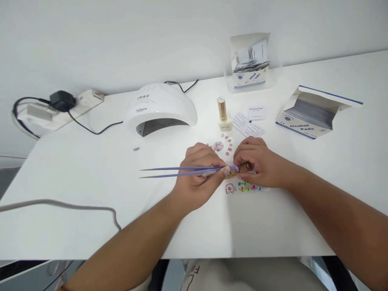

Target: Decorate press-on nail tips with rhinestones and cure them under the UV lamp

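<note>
- White table (273, 226): carries everything here.
- White dome lamp (166, 97): back left, well apart from the hands.
- Alcohol Pads box (307, 127): flap up, right of the bottle (224, 117).
- Left hand (197, 178): thumb and fingertips pinched together on the purple tweezers (188, 173).
- Right hand (260, 161): fingers curled around a small brown piece (242, 169), index above, thumb below (can't tell if it's actually clamped; fingers block the view).
- Tweezers: long axis nearly level, left to right. Points aim left, slightly spread; joined end aims right, at the right hand (so reversed, points away from the brown piece). Pinch sits near the joined end; most of the length runs back across the left hand and past it, above the table.
- Gem sheet (246, 187): on the table, just below the right hand.
- Brown piece: between both hands, beside the tweezers' joined end; long axis roughly sideways, right end slightly higher in view.
</note>
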### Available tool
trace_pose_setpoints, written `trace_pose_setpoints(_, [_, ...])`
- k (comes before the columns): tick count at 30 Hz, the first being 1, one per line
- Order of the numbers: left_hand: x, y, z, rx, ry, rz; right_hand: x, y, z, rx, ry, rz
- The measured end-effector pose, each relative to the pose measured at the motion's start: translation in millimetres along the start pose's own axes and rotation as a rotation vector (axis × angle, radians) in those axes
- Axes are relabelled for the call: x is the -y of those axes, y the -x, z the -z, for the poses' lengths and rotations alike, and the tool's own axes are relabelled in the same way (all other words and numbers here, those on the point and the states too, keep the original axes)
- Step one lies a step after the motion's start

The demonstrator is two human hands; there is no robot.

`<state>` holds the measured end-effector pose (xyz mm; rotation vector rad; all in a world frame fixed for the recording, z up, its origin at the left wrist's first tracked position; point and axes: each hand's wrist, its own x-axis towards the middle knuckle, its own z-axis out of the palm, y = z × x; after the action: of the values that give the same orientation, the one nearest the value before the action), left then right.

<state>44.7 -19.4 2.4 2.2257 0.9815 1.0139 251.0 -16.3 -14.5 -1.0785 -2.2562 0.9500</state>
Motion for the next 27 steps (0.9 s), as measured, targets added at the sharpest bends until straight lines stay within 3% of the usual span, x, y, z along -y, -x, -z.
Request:
trace_pose_setpoints(12, [0.7, -0.4, 1.6, 0.007, -0.025, -0.008, -0.7, 3.1, 2.3, -0.019, -0.018, 0.029])
trace_pose_setpoints(14, [0.0, -1.0, 3.3, 0.012, -0.018, -0.008, -2.1, 5.3, 4.4, -0.105, -0.070, 0.090])
trace_pose_setpoints(18, [-2.7, -1.3, 9.3, 0.032, 0.009, -0.039, -0.2, 9.3, 8.0, -0.414, -0.120, 0.303])
trace_pose_setpoints(21, [-7.8, -0.9, 14.1, 0.067, 0.018, -0.088, 7.6, 11.8, 6.2, -0.510, 0.083, 0.454])
trace_pose_setpoints(27, [-24.6, 3.3, 11.8, 0.247, -0.137, -0.169, 25.8, 17.1, -4.4, -0.449, 0.646, 0.566])
